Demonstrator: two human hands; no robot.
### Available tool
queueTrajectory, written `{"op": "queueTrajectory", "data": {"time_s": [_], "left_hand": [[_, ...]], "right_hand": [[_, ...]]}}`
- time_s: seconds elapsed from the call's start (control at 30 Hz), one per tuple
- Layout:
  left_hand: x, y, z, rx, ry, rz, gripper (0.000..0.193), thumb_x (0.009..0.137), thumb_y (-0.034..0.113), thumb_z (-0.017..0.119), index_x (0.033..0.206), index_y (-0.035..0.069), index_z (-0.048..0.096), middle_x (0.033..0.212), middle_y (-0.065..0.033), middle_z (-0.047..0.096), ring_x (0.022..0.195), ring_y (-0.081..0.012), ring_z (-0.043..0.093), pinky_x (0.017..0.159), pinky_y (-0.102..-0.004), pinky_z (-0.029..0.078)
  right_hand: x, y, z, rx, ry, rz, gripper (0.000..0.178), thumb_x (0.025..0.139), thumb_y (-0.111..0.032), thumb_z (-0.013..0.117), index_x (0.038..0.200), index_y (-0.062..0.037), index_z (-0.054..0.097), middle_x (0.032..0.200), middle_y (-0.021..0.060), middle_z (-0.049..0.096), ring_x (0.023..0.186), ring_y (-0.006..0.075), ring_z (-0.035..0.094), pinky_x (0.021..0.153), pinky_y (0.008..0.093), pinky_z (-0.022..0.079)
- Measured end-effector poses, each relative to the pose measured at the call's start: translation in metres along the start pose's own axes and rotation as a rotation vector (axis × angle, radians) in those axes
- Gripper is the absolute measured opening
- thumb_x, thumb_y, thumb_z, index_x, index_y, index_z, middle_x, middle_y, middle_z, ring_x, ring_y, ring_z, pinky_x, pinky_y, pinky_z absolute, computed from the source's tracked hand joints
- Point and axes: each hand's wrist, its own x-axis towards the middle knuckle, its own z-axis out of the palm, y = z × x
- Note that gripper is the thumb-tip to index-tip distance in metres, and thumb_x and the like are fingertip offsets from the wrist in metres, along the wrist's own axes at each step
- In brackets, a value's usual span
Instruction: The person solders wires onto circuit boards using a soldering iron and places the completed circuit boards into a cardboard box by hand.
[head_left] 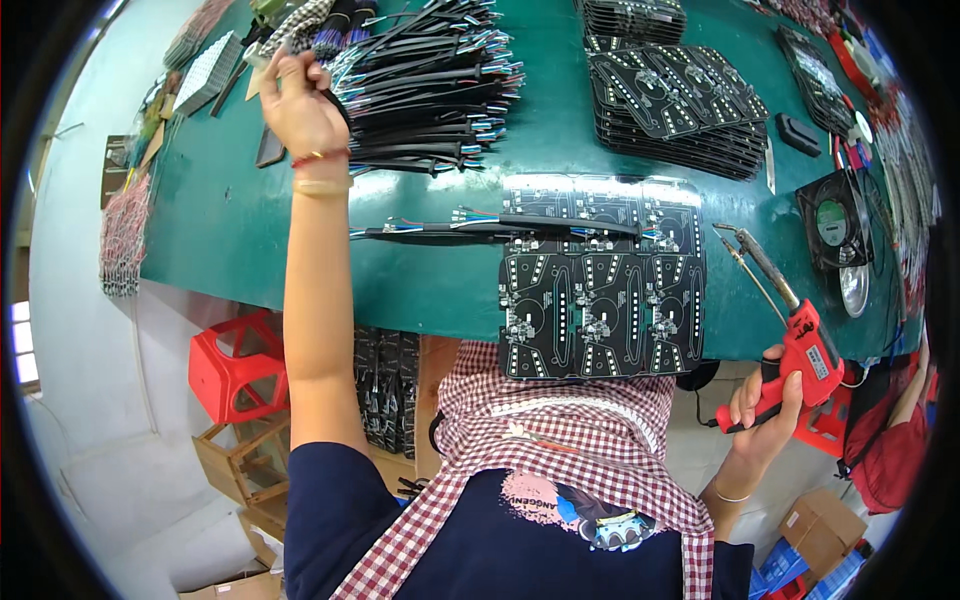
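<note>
My right hand is wrapped round the handle of a red soldering gun. The gun's metal tip and thin solder feed tube point up and left, over the table beside the circuit boards. My left hand reaches far out at the upper left, fingers curled together next to a checked cloth; what they hold, if anything, I cannot make out. Close by on its right lies a big pile of black sleeved cables with coloured wire ends. Before me, a panel of black circuit boards has a few cables lying across it.
A stack of black board panels stands at the back right of the green table. A small black fan is at the right, near a dark case. Below the table's left edge sits a red stool.
</note>
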Motion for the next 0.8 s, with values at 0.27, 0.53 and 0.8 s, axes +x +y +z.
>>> {"op": "queueTrajectory", "data": {"time_s": [0.27,0.53,0.8], "left_hand": [[0.033,0.071,-0.01,0.009,0.034,0.349,0.015,0.092,0.0,0.055,0.105,-0.003,0.063,0.094,-0.0079,0.066,0.075,-0.0096,0.055,0.059,-0.0202,0.043],[-0.15,0.094,0.006,0.73,-1.406,0.273,0.031,0.073,-0.001,0.059,0.101,0.009,0.067,0.096,-0.0116,0.063,0.08,-0.0267,0.062,0.068,-0.0346,0.052],[-0.207,0.097,-0.034,0.822,-1.355,0.23,0.028,0.073,0.004,0.061,0.101,0.004,0.064,0.111,-0.0104,0.062,0.074,-0.0202,0.058,0.067,-0.0317,0.051]], "right_hand": [[-0.007,0.005,0.005,0.0,0.04,-0.016,0.042,0.1,-0.04,0.041,0.112,0.0002,0.044,0.055,0.0032,0.045,0.035,0.0068,0.033,0.035,0.0218,0.029],[-0.025,0.019,0.021,-0.115,-0.146,0.025,0.058,0.094,-0.047,0.053,0.116,0.0062,0.045,0.059,0.0075,0.051,0.041,0.0113,0.043,0.042,0.027,0.043],[-0.044,0.051,0.02,-0.216,-0.356,0.278,0.053,0.093,-0.042,0.055,0.116,0.0062,0.047,0.061,0.009,0.052,0.044,0.0101,0.042,0.043,0.0268,0.041]]}}
